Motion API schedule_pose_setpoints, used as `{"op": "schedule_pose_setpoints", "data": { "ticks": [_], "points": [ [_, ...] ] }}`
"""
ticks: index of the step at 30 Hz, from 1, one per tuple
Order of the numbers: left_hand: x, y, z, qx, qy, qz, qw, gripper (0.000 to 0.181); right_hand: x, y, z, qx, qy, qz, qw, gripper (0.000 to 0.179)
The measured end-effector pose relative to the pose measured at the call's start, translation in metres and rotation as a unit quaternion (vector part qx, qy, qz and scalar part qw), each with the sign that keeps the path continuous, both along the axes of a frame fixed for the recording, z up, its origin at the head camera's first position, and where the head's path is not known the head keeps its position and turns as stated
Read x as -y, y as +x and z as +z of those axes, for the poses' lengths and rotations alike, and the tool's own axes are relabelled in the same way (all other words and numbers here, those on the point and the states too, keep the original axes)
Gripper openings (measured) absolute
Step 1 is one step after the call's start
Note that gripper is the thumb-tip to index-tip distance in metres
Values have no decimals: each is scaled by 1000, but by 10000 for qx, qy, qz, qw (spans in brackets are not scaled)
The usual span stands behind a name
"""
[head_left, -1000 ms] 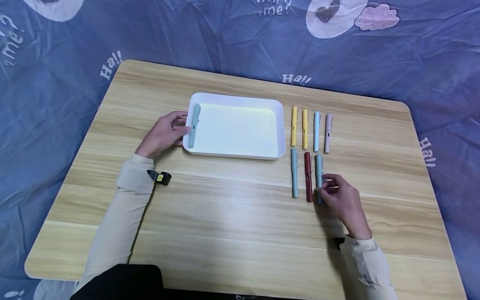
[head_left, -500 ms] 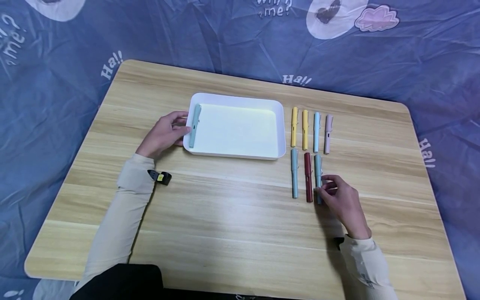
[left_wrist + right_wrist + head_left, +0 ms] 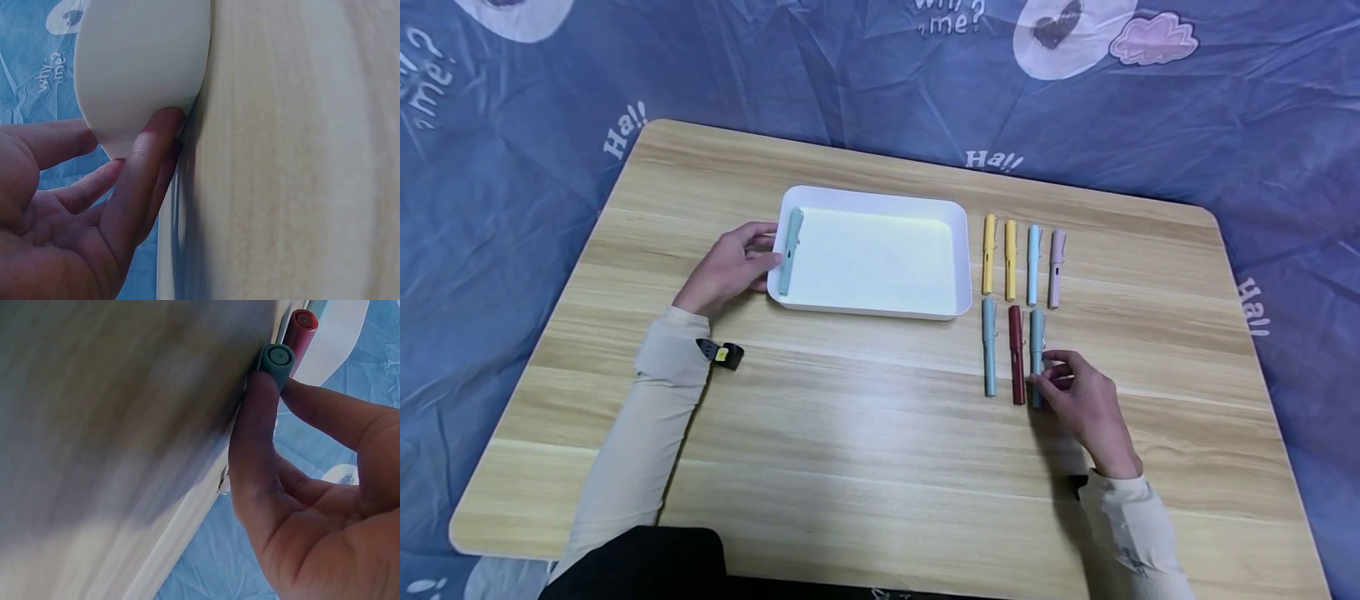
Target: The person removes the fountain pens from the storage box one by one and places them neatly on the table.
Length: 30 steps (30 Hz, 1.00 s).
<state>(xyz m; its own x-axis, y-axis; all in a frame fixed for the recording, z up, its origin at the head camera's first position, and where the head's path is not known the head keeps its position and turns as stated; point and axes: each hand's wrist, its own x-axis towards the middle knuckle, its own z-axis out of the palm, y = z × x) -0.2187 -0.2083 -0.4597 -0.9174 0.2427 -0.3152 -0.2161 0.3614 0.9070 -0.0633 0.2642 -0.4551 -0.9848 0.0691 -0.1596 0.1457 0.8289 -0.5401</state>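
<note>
On the left, my left hand (image 3: pixel 730 264) grips the short side of a white tray (image 3: pixel 880 312). Its thumb lies at the rim, while the fingers (image 3: pixel 140 169) press the outer wall in the left wrist view. One teal pen (image 3: pixel 789 250) lies inside the tray along that side. My right hand (image 3: pixel 1081 404) pinches the lower part of a blue-green capped pen (image 3: pixel 1037 333) between thumb and finger. In the right wrist view the round end of this blue-green pen (image 3: pixel 279 357) shows close to the tabletop. Beside it lies a dark red pen (image 3: pixel 1017 354).
Left of the red pen is another blue-green pen (image 3: pixel 989 346). A back row holds two yellow pens (image 3: pixel 988 254), a light blue pen (image 3: pixel 1033 264) and a lilac pen (image 3: pixel 1056 268). The wooden table (image 3: pixel 850 458) meets a blue printed cloth (image 3: pixel 880 75) behind.
Both hands stay almost still. The right thumb and the pinched pen have shifted very slightly to the left. The tray and the other pens keep their places.
</note>
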Motion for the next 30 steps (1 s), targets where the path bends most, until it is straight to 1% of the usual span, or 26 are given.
{"op": "schedule_pose_setpoints", "data": {
  "ticks": [6,11,15,20,24,26,30],
  "points": [
    [-1,0,-1,5,-18,7,10000,60,-3,1,1,88,24,8,10000,39],
    [-1,0,-2,33,-31,32,10000,60,-7,3,3,-9,42,53,10000,43],
    [-1,1,-2,15,-47,32,10000,60,-12,3,6,-89,-29,199,9998,48],
    [0,1,-2,10,-46,24,10000,59,-17,0,13,-107,-163,488,9986,59],
    [1,0,-2,-4,-73,9,10000,60,-22,-4,17,61,-4,573,9983,74],
    [1,0,-2,-19,-92,-8,10000,60,-24,-6,19,70,107,616,9980,78],
    [0,0,-3,-38,-92,-38,9999,60,-26,-13,21,-213,162,785,9966,78]
  ]
}}
